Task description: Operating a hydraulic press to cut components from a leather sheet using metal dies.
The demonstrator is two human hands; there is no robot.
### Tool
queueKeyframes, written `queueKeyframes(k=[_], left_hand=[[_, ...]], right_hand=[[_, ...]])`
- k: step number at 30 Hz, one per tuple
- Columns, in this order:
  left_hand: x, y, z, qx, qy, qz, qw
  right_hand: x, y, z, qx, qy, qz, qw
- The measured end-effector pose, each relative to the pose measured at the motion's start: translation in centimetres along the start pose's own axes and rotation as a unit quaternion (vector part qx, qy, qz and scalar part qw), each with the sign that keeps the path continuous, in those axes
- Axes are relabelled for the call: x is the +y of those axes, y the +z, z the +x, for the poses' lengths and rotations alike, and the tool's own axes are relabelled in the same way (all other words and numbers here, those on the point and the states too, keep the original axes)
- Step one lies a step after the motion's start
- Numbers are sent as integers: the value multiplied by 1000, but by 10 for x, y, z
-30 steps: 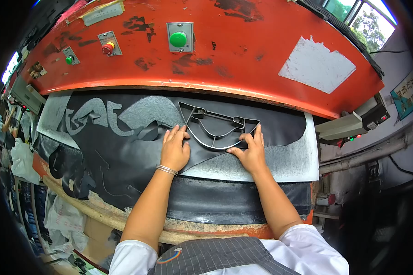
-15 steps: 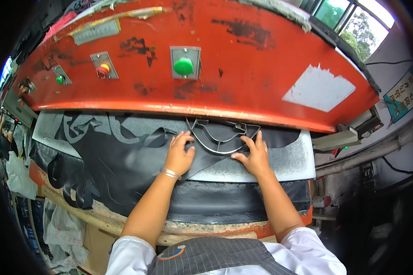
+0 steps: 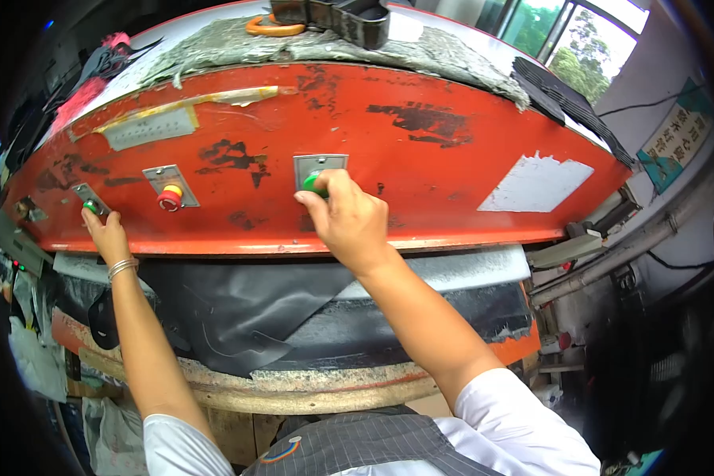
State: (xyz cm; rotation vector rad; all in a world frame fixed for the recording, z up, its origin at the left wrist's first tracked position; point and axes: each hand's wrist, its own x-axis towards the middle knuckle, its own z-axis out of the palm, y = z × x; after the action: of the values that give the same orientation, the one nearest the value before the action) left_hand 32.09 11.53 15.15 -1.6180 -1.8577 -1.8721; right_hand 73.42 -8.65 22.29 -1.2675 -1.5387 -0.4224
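Note:
My left hand (image 3: 107,234) reaches to the left of the red machine front (image 3: 420,190), fingers stretched out. Its fingertips touch a small green button (image 3: 90,207). At the middle, my right hand (image 3: 353,218) has its fingers curled over a large green push button (image 3: 316,182), the thumb held apart beneath it. Below the red front, a black leather-like sheet (image 3: 238,309) lies on a pale board (image 3: 484,266) and hangs over its near edge. The metal cutting die seen earlier is hidden under the red front.
Between the two green buttons sits a red stop button (image 3: 170,198). On top of the machine are a dark metal block (image 3: 365,20), an orange ring-shaped handle (image 3: 274,28) and a frayed grey mat (image 3: 222,47). A wooden rail (image 3: 309,401) runs along the near edge.
Both hands have left the curved metal die on the black sheet and moved up to the buttons, left hand far left, right hand to the middle. The view has tilted upward.

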Motion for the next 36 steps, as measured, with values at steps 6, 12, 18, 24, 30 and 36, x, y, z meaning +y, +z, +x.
queueKeyframes(k=[6, 12, 18, 24, 30, 36], left_hand=[[47, -47, -53, -167, -74, -162, 970], [95, -105, -222, -416, -23, -57, 907], [136, -121, -284, -421, 120, 93, 894], [99, -117, -287, -468, 50, 177, 864], [94, -166, -271, -533, 54, 196, 821], [55, -235, -238, -449, 46, 133, 882]], right_hand=[[-9, -40, -43, -124, 100, 66, 985], [-41, -124, -181, -527, 49, 52, 847], [-62, -182, -233, -476, 94, -32, 874], [-64, -172, -240, -442, 125, -36, 888], [-79, -187, -251, -481, 92, 29, 871], [-39, -198, -207, -582, 114, 123, 796]])
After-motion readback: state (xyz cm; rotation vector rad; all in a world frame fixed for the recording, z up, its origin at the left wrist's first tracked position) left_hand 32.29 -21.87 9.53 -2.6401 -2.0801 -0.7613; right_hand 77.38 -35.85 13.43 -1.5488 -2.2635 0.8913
